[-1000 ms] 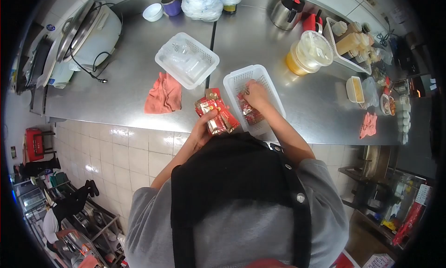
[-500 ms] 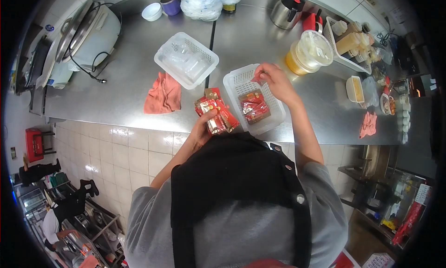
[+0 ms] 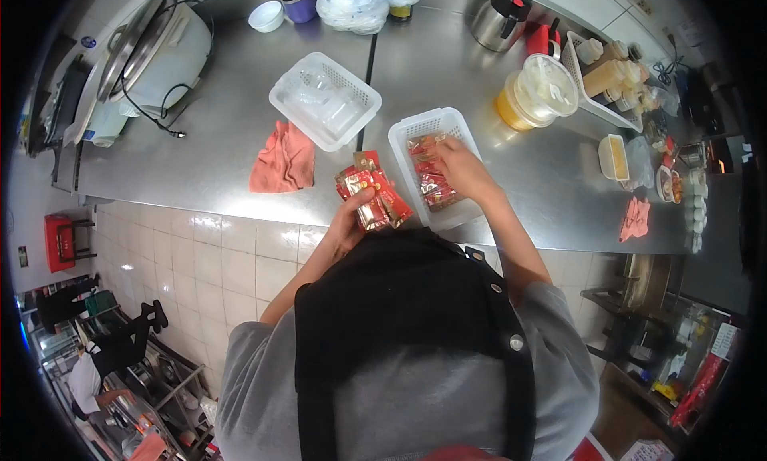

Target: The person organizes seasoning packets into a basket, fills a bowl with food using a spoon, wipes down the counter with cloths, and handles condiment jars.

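My left hand [image 3: 348,221] grips a fanned bunch of red-and-gold sachets [image 3: 372,196], thumb on top, just off the front edge of the steel counter. Right of it stands a white perforated plastic basket [image 3: 438,124]. Inside lie several red sachets [image 3: 436,194], overlapping in a row. My right hand [image 3: 465,172] reaches into this basket from the right, fingertips closed at a red sachet [image 3: 422,147] toward the back. Part of the sachets is hidden under that hand.
A second white basket [image 3: 363,113] with clear plastic pieces stands behind left, beside an orange cloth [image 3: 285,159]. Tubs with yellow contents [image 3: 515,109], a steel jug [image 3: 497,21] and a crate of bottles [image 3: 587,85] stand right. Another person [image 3: 112,365] is at far lower left.
My right hand has come down and toward me, bringing a red sachet from above the basket's back end onto those inside. My left hand keeps its bunch nearly still.
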`<state>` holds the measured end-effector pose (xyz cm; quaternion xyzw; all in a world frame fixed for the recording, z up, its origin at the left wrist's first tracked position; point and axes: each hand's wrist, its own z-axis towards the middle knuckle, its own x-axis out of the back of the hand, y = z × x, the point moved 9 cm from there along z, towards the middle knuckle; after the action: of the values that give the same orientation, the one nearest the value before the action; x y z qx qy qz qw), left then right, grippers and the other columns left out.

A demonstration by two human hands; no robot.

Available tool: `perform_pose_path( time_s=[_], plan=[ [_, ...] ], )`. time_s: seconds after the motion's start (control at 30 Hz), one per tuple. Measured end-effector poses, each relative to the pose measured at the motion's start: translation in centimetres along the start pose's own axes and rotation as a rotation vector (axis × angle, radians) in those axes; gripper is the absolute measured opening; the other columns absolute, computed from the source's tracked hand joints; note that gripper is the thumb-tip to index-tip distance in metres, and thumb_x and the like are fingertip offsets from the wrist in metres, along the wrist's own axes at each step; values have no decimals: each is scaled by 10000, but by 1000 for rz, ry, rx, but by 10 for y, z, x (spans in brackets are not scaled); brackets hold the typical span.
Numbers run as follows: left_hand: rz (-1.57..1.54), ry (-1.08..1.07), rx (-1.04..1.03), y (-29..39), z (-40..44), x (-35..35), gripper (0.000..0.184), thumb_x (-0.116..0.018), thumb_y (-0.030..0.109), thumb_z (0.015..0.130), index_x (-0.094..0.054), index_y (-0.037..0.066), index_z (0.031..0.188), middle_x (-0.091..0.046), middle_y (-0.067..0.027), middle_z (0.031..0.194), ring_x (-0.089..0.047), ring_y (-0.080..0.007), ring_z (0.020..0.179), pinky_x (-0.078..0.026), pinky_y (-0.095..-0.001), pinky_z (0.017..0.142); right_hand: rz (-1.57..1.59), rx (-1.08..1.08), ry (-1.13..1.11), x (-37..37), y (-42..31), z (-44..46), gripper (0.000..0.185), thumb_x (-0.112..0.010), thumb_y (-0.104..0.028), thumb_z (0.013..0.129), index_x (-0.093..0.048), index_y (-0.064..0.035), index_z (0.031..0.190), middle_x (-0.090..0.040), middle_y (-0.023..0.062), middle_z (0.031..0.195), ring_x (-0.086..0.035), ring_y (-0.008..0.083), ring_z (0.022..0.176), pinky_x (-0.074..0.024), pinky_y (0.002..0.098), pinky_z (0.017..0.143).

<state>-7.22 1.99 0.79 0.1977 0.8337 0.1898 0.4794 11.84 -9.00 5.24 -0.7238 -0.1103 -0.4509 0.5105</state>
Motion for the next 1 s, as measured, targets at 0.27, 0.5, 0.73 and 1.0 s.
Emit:
perform_pose_path(
  time_s=[0.27, 0.5, 0.73, 1.0],
  plan=[
    [-7, -22, 38, -3, 1, -8, 600, -694, 265, 913, -455, 23, 1407, -609, -140, 1341, -615, -249, 1196, -502, -431, 1034, -130, 149, -59, -26, -21, -35, 125, -693, -114, 785, -685, -122, 909, -659, 67, 1033, -596, 278, 1088, -427, 429, 980],
    [-10, -9, 51, -4, 3, -11, 584, -697, 260, 909, -475, 24, 1396, -614, -136, 1335, -619, -252, 1187, -504, -436, 1028, -296, 121, -161, -10, -24, -21, 185, -698, -79, 739, -693, -123, 919, -694, 37, 947, -625, 265, 1039, -467, 411, 918],
    [-3, -11, 46, -7, 1, -4, 598, -709, 266, 897, -476, 25, 1393, -624, -137, 1309, -621, -263, 1182, -505, -447, 1029, 5, 181, -37, -9, -10, -13, 332, -619, 33, 784, -707, -77, 1085, -670, 103, 1120, -607, 320, 1108, -512, 407, 922],
    [7, -19, 47, -6, 0, -8, 604, -690, 285, 910, -453, 44, 1411, -594, -135, 1350, -608, -277, 1198, -515, -471, 1013, -157, 23, -203, -13, 2, -36, 285, -639, -4, 826, -707, -88, 1090, -639, 114, 1134, -625, 328, 1056, -523, 400, 883]
  ],
)
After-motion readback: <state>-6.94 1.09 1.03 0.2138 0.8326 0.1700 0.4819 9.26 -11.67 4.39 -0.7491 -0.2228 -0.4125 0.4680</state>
